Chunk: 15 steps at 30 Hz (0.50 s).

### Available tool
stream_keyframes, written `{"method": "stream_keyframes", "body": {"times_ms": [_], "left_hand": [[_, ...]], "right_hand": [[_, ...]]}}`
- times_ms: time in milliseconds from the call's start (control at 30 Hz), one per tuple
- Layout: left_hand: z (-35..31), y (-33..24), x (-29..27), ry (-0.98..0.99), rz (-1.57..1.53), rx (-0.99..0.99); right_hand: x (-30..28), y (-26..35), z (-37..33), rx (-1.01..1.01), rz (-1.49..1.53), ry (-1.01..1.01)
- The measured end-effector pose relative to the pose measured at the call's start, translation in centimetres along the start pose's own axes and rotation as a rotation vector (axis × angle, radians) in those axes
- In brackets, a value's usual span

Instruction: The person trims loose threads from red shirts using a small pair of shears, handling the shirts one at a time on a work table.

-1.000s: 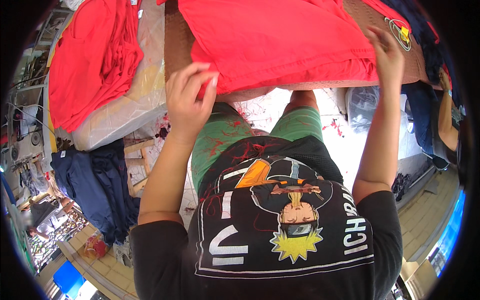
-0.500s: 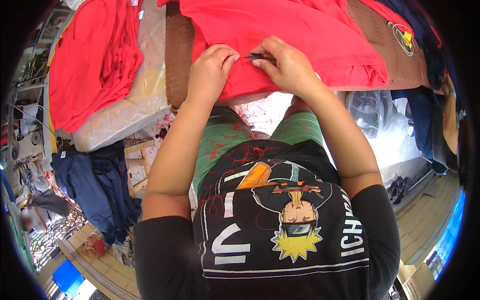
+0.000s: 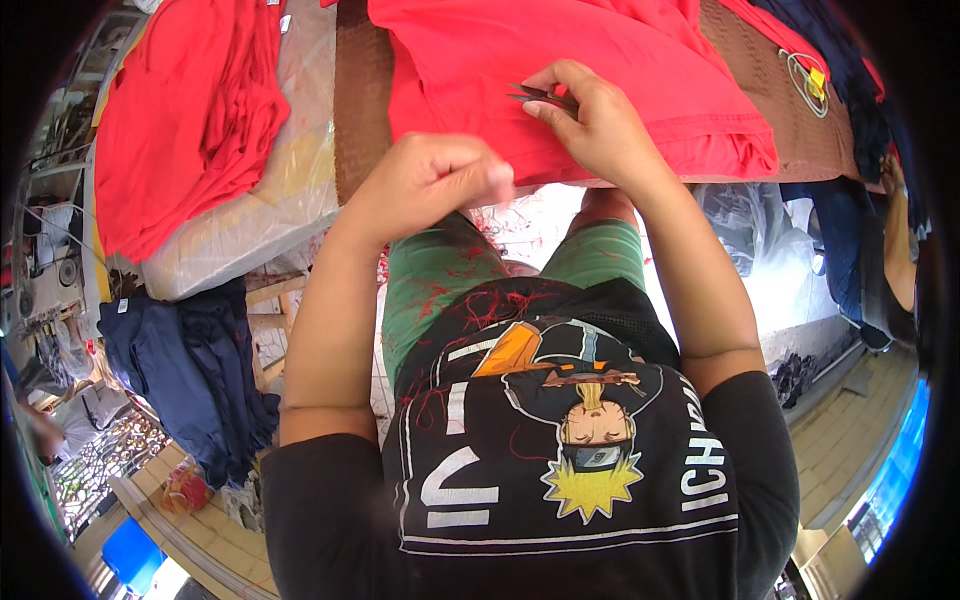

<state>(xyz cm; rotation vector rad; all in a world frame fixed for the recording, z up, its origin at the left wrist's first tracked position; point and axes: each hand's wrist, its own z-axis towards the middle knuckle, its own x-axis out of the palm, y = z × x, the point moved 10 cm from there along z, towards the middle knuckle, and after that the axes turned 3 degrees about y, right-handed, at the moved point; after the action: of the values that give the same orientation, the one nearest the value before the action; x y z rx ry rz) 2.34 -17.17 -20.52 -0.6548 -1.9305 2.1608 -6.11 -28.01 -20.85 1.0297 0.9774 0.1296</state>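
Note:
My right hand grips small dark thread snips, their two blades pointing left and slightly apart. Under the snips spreads a red garment, laid over the brown work surface. Just off the garment's near edge, above my lap, is my left hand. Its fingers are curled in with thumb and forefinger together, a little blurred. Whatever it may pinch is too small to make out. Loose red threads cling to my black shirt and green shorts.
Another red garment lies on a plastic-wrapped stack at the left. Dark blue clothing hangs below it. A coiled cord with a yellow tag rests on the brown surface at the right. Beyond it, another person's arm shows.
My left hand has come down from the red garment toward my lap. My right hand has shifted slightly right and up with the snips. The garment's left edge has moved a little.

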Motion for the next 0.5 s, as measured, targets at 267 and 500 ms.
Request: {"method": "stream_keyframes", "body": {"times_ms": [267, 500], "left_hand": [[0.6, 2.0, -1.4, -0.511, 0.825, -0.055], [-0.6, 6.0, -4.8, -0.731, 0.058, -0.215]], "right_hand": [[1.2, -1.0, -0.6, 0.063, 0.109, 0.001], [1.5, -1.3, -1.0, -0.002, 0.166, 0.075]]}}
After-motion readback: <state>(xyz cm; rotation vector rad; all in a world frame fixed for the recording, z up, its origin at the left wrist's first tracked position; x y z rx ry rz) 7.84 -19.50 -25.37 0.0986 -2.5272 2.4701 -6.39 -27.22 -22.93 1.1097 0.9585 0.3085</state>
